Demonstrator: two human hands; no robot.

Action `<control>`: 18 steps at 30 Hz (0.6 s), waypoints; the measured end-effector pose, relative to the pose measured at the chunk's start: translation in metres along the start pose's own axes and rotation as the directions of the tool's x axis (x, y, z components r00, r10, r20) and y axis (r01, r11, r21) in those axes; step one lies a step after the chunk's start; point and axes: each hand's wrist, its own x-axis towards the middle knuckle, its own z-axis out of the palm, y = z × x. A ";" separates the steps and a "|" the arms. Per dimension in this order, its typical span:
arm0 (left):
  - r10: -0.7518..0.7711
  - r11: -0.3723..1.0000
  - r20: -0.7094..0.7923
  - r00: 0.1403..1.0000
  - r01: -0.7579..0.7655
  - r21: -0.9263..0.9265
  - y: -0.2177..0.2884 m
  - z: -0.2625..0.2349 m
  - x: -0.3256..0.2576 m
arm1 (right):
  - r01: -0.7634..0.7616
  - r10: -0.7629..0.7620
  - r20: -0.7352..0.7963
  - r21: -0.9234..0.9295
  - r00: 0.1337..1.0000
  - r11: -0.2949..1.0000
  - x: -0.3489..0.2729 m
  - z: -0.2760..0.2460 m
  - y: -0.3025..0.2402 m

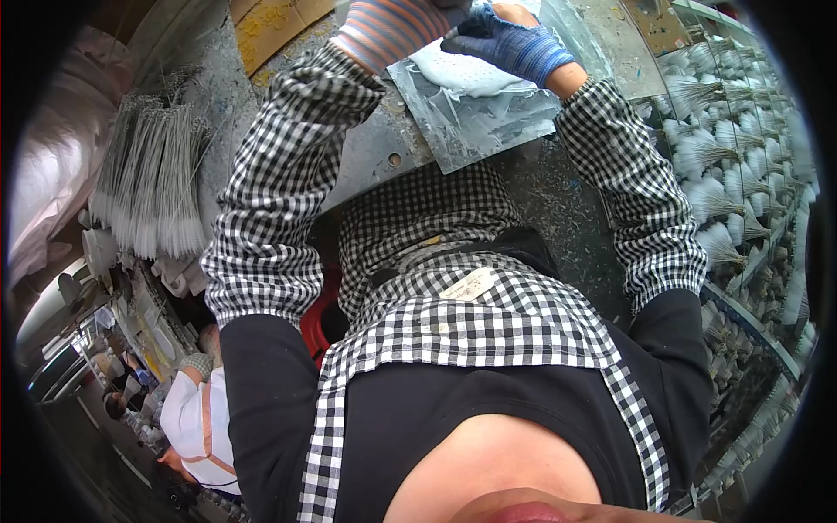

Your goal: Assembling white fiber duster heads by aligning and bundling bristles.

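My left hand (391,33), in an orange-and-grey striped knit glove, is at the upper edge of the view, with its fingers closed and partly cut off. Close beside it, my right hand (516,50) wears a blue knit glove with dark fingertips, its fingers curled in toward the left hand. Whatever they grip is too hidden to make out. Below both hands lies a grey-blue plate (488,135) smeared with pale residue. A white, paste-like layer (462,71) covers part of the plate, just under my right hand.
A bundle of thin wire brushes with white tips (157,179) lies on the metal table (370,166) at left. Yellow-stained cardboard (275,33) sits behind. Racks of white-bristled brushes (719,166) stand at right. Another person in a white top (200,418) is at lower left.
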 end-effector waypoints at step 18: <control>-0.015 1.000 0.207 0.978 0.015 0.001 -0.009 0.039 -0.016 | -0.041 0.068 0.088 -0.274 0.994 0.961 -0.019 0.019 0.032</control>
